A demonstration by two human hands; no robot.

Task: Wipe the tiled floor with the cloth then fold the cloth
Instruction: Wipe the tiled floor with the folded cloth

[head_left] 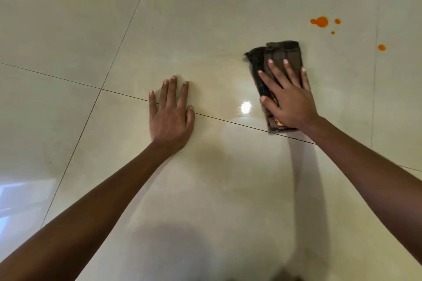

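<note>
A dark brown cloth (282,52), folded into a long strip, lies on the glossy cream tiled floor (205,18) right of centre. My right hand (287,98) presses flat on top of it with fingers spread, covering its middle and near part. My left hand (171,114) rests palm down on the bare floor to the left, fingers apart, holding nothing, across a tile joint. Orange spill drops (320,22) sit on the floor beyond and to the right of the cloth, with one more orange drop (381,47) further right.
Thin dark tile joints (127,27) cross the floor. A bright light reflection (246,107) shines between my hands. A window reflection shows at the lower left edge. My shadow darkens the floor near the bottom.
</note>
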